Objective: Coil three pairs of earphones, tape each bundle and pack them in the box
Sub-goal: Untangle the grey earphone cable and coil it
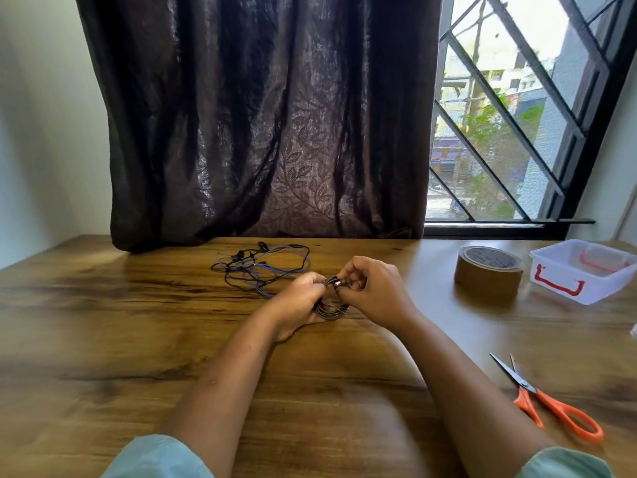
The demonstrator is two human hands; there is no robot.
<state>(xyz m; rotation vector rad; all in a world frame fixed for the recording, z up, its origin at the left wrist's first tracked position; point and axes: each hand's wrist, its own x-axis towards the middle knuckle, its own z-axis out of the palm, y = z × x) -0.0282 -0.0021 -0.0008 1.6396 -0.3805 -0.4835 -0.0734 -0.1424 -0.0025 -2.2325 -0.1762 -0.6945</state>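
A dark coil of earphone cable (329, 309) is held between both hands at the table's middle. My left hand (299, 300) grips the coil from the left. My right hand (374, 291) pinches the cable's plug end at the top of the coil. Behind the hands lies a loose tangle of black and blue earphones (262, 267) on the wood. A brown tape roll (489, 272) stands to the right, and a white plastic box (582, 270) with red handles sits beyond it, open on top.
Orange-handled scissors (548, 398) lie at the near right of the wooden table (138, 339). A dark curtain (262, 125) hangs at the table's back edge, with a barred window (517, 115) to its right.
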